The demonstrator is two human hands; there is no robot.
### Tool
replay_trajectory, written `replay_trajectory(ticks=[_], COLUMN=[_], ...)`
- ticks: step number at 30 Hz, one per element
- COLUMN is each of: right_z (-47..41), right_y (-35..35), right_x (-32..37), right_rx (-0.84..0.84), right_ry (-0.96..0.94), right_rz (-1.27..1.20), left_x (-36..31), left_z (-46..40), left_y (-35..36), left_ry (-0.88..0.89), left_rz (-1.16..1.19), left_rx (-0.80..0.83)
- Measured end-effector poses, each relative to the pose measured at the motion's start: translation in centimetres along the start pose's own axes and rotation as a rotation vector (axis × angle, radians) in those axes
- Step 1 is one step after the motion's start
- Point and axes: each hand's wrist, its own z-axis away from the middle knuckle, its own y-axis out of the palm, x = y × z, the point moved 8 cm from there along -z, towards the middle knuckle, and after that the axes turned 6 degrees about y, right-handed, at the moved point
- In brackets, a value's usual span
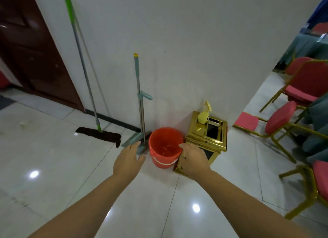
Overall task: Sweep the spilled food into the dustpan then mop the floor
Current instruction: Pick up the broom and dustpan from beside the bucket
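Both arms are extended forward over the glossy tiled floor (53, 158). The left hand (128, 160) is held open, fingers loosely spread, nothing gripped; its fingertips overlap the teal dustpan (134, 142) in view, contact not determinable. The right hand (192, 159) is likewise open and empty, positioned just beside the rim of the orange bucket (166, 147) at its 3 o'clock side, in front of the gold waste bin (205, 136). A yellow spray bottle (204, 115) stands on the bin top. The dustpan's long handle (139, 96) is leaned against the white wall at 12 o'clock. The flat mop (98, 134) with green-tipped pole is seen at 10 o'clock, also leaned on the wall. Red chairs (305, 81) are noted at 3 o'clock.
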Motion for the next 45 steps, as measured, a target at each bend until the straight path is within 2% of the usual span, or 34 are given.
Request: replay_trajectory(ticks=[10, 19, 28, 30, 34, 37, 41, 45], right_z=[-12.9, -26.1, -39.2, -41.0, -43.5, -45.1, -46.6, -48.0], right_y=[2.4, 3.5, 5.3, 5.8, 6.5, 7.2, 8.1, 9.2], right_x=[-0.9, 1.5, 4.4, 4.6, 4.6, 4.5, 4.5, 5.4], right_rx=[0.165, 0.188, 0.243, 0.264, 0.291, 0.316, 0.344, 0.403], right_ry=[-0.117, -0.109, -0.054, -0.040, -0.018, -0.011, -0.021, -0.078], right_rz=[0.010, -0.035, -0.005, 0.005, 0.006, 0.003, -0.003, 0.005], left_x=[1.2, 2.7, 7.5, 8.3, 9.9, 10.6, 11.3, 13.6], left_z=[-9.7, -25.3, -42.4, -45.2, -49.1, -50.5, -51.2, -49.5], left_y=[3.4, 4.5, 8.6, 9.8, 12.2, 14.3, 14.9, 14.8], left_ry=[-0.134, -0.213, -0.406, -0.507, -0.816, -1.010, -1.079, -1.132], left_rz=[0.101, 0.300, 0.458, 0.592, 0.972, 1.153, 1.455, 1.457], left_rx=[-0.001, -0.012, 0.167, 0.173, 0.053, 0.068, -0.025, -0.043])
